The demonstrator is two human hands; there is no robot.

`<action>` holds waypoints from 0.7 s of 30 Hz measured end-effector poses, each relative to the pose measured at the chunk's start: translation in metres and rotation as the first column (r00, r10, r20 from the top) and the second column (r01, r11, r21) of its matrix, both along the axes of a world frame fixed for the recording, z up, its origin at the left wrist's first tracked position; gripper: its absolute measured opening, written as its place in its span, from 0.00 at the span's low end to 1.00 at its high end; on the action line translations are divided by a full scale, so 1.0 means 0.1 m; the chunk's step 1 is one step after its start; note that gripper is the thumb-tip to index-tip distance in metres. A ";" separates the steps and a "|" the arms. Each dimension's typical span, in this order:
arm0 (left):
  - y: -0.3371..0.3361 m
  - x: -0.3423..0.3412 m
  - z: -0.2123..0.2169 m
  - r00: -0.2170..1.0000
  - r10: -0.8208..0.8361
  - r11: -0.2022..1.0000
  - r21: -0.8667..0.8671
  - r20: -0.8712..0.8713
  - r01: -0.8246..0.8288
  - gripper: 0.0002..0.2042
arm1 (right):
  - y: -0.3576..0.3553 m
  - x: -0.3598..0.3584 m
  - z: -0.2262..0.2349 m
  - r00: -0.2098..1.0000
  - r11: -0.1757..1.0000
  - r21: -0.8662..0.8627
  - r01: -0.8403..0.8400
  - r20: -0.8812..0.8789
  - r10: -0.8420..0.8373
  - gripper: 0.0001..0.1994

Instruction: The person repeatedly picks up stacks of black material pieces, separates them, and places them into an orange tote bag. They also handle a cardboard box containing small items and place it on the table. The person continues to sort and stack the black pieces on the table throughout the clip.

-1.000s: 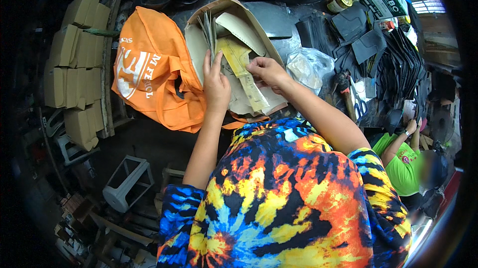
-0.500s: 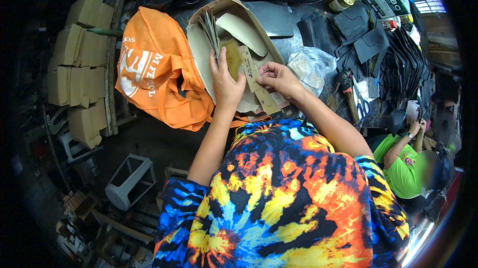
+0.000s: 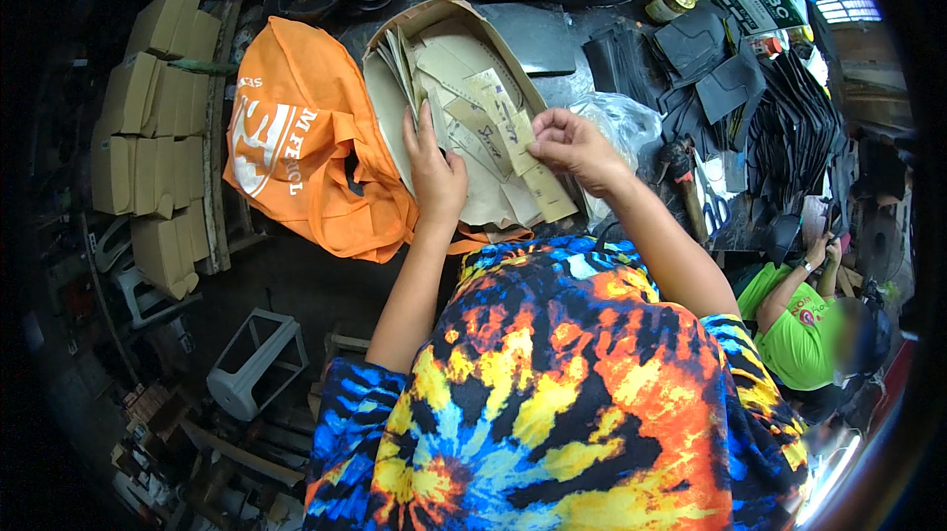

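Observation:
An open cardboard box (image 3: 538,95) lies on the table in front of me, with flat tan cardboard pieces inside. My left hand (image 3: 436,181) reaches into its left side, fingers and thumb around upright cardboard pieces (image 3: 399,63) that lean along the wall. At the box's right side my right hand (image 3: 584,151) pinches the edge of a long tan cardboard strip (image 3: 509,127) with handwritten marks. Other marked pieces (image 3: 473,127) lie between my hands, partly overlapping. The lower ends of the pieces by my left hand are hidden.
An orange cloth bag (image 3: 306,117) lies left of the box. To the right are a clear plastic bag (image 3: 626,127), a hammer (image 3: 689,191), scissors (image 3: 712,198) and stacked black pieces (image 3: 797,127). Jars (image 3: 671,0) stand behind. A co-worker in a green shirt (image 3: 804,344) sits at far right.
My right hand has shifted slightly right with the strip. A yellowish piece between my hands is no longer visible there; marked tan pieces now show in its place.

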State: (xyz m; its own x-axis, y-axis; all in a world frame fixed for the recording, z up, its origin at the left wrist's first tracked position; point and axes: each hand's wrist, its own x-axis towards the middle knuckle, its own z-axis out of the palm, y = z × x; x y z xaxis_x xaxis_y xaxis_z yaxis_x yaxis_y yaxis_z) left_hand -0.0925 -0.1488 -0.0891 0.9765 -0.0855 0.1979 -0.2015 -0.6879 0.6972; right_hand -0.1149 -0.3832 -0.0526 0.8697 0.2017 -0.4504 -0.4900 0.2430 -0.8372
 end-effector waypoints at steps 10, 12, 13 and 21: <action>0.02 0.01 0.00 0.999 -0.013 0.996 -0.088 -0.050 0.009 0.39 | -0.77 0.57 0.43 0.773 0.356 -0.774 0.524 0.607 0.183 0.14; 0.02 0.01 0.01 0.999 -0.017 0.996 -0.086 -0.044 0.013 0.38 | -0.42 0.41 0.30 0.855 0.602 -0.758 0.250 0.465 0.230 0.13; 0.02 0.01 0.01 0.999 -0.018 0.996 -0.085 -0.049 0.013 0.38 | -0.17 0.31 0.21 0.822 0.692 -0.711 0.122 0.463 0.330 0.13; 0.01 0.00 0.05 0.997 -0.008 0.997 -0.077 -0.075 0.002 0.38 | 0.62 0.19 -0.50 0.860 0.314 -0.948 0.055 0.204 0.467 0.26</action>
State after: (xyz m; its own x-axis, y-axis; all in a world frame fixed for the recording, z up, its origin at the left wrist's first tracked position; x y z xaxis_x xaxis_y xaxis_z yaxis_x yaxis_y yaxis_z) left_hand -0.0922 -0.1476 -0.0843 0.9884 -0.0776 0.1302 -0.1498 -0.6307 0.7614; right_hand -0.0956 -0.3215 -0.1027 0.9875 0.0977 -0.1236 0.0166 -0.8445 -0.5353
